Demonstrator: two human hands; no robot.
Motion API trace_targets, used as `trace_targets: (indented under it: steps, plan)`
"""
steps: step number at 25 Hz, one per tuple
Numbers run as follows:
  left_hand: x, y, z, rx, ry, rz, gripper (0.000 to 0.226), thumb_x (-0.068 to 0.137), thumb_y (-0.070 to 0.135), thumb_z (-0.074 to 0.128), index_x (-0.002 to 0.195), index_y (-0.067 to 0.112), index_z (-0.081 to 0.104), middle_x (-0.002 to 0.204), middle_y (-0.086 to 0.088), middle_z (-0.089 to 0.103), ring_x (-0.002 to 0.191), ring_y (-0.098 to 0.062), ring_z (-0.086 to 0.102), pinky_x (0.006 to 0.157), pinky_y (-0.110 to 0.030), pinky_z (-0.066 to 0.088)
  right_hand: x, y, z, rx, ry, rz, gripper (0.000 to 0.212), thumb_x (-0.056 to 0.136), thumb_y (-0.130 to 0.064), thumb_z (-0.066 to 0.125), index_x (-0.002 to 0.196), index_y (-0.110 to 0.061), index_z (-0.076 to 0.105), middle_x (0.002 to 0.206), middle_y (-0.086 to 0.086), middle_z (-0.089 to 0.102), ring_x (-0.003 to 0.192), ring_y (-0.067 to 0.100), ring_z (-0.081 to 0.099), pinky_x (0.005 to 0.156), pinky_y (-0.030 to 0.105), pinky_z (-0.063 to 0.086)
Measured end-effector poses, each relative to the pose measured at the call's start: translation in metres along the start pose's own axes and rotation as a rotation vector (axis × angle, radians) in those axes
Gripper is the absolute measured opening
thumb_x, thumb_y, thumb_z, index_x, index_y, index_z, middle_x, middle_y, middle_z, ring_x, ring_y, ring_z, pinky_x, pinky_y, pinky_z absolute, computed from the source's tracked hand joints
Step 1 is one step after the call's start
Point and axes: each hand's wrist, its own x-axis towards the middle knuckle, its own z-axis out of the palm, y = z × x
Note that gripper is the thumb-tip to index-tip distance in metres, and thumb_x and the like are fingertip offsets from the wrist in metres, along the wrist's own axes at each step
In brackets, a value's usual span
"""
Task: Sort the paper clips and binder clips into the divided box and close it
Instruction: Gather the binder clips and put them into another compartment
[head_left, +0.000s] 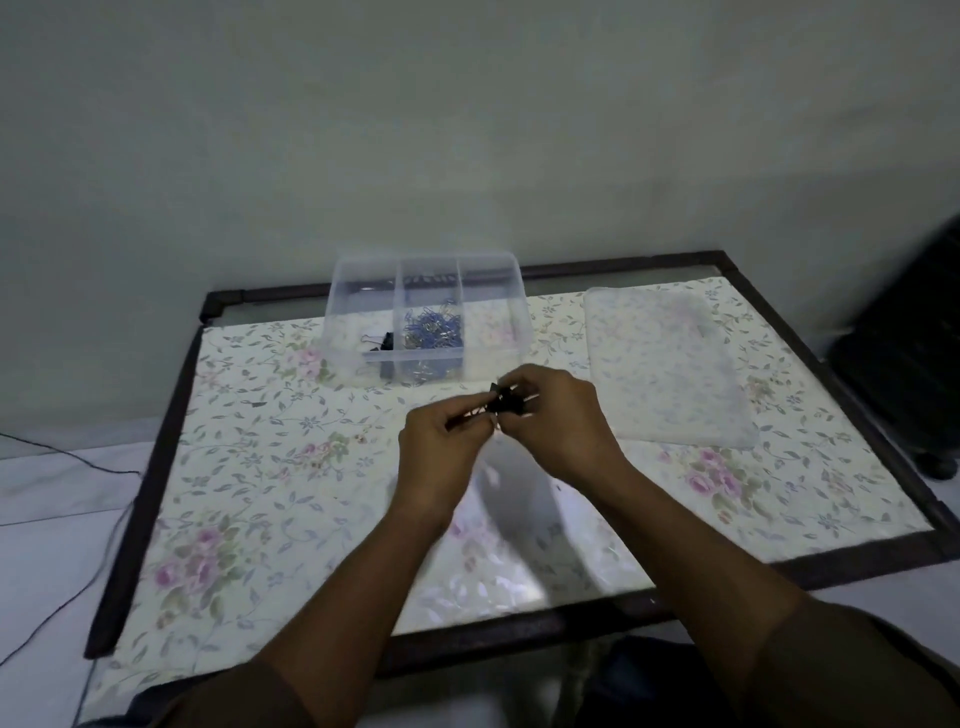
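A clear divided box stands open at the back of the table. Its middle compartment holds a heap of blue and silver paper clips; its left compartment holds black binder clips; the right compartment looks bare. Just in front of the box, my left hand and my right hand meet, both pinching black binder clips between the fingertips. How many clips they hold is blurred. The box's clear lid lies flat to the right.
The table has a floral cover under glass and a dark frame. A black cable runs over the floor at the left. A dark piece of furniture stands at the right, and a pale wall rises behind.
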Motion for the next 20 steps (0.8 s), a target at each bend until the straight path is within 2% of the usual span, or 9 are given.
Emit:
trace_targets:
  steps: [3,5,9,12,15,17,20]
  plan:
    - [0.043,0.029,-0.038,-0.073,0.065,0.053,0.032,0.085,-0.002,0.067,0.111,0.015,0.078,0.105,0.001,0.079,0.102,-0.014,0.073,0.093,-0.033,0.056,0.036,-0.048,0.026,0.177,0.089,-0.059,0.030,0.083,-0.014,0.079,0.112,-0.018,0.074,0.106,0.001,0.077,0.095,0.016,0.072,0.089,0.028,0.056]
    - [0.077,0.042,-0.065,-0.046,0.112,0.067,0.031,0.085,-0.002,0.066,0.107,0.015,0.079,0.101,0.000,0.079,0.099,-0.014,0.074,0.091,-0.033,0.057,0.065,-0.075,0.048,0.289,0.087,-0.062,0.030,0.085,-0.013,0.077,0.114,-0.017,0.074,0.110,0.002,0.076,0.100,0.017,0.072,0.092,0.032,0.057]
    - [0.133,0.052,-0.107,-0.026,0.087,-0.062,0.029,0.083,-0.003,0.061,0.092,0.017,0.080,0.094,-0.005,0.079,0.094,-0.020,0.072,0.093,-0.033,0.055,0.120,-0.102,0.091,0.328,0.001,-0.074,0.035,0.090,-0.013,0.071,0.125,-0.012,0.070,0.120,0.009,0.074,0.105,0.022,0.071,0.090,0.036,0.059]
    - [0.146,0.058,-0.116,0.010,0.046,-0.226,0.021,0.089,0.000,0.059,0.081,0.014,0.072,0.083,-0.005,0.068,0.077,-0.018,0.060,0.076,-0.026,0.045,0.131,-0.102,0.116,0.251,-0.089,-0.066,0.044,0.095,-0.012,0.064,0.139,-0.014,0.061,0.131,0.014,0.069,0.115,0.026,0.068,0.099,0.044,0.055]
    - [0.138,0.068,-0.117,-0.009,0.075,-0.336,0.007,0.092,0.015,0.063,0.086,0.015,0.067,0.081,-0.001,0.060,0.071,-0.012,0.054,0.072,-0.027,0.040,0.127,-0.097,0.116,0.171,-0.104,-0.076,0.048,0.096,-0.006,0.057,0.143,-0.015,0.057,0.139,0.012,0.063,0.125,0.025,0.062,0.105,0.040,0.050]
    - [0.128,0.072,-0.119,0.001,0.091,-0.302,0.006,0.091,0.019,0.065,0.086,0.018,0.066,0.084,0.002,0.061,0.077,-0.011,0.055,0.078,-0.027,0.042,0.119,-0.096,0.103,0.198,-0.059,-0.075,0.047,0.095,-0.007,0.057,0.141,-0.015,0.058,0.138,0.009,0.064,0.121,0.021,0.064,0.102,0.034,0.051]
    - [0.102,0.070,-0.109,0.081,0.038,-0.201,0.012,0.089,0.023,0.067,0.095,0.015,0.073,0.096,-0.001,0.070,0.088,-0.014,0.060,0.077,-0.030,0.044,0.096,-0.084,0.072,0.177,0.001,-0.088,0.037,0.092,-0.010,0.064,0.129,-0.015,0.066,0.124,0.005,0.071,0.107,0.016,0.069,0.096,0.028,0.052]
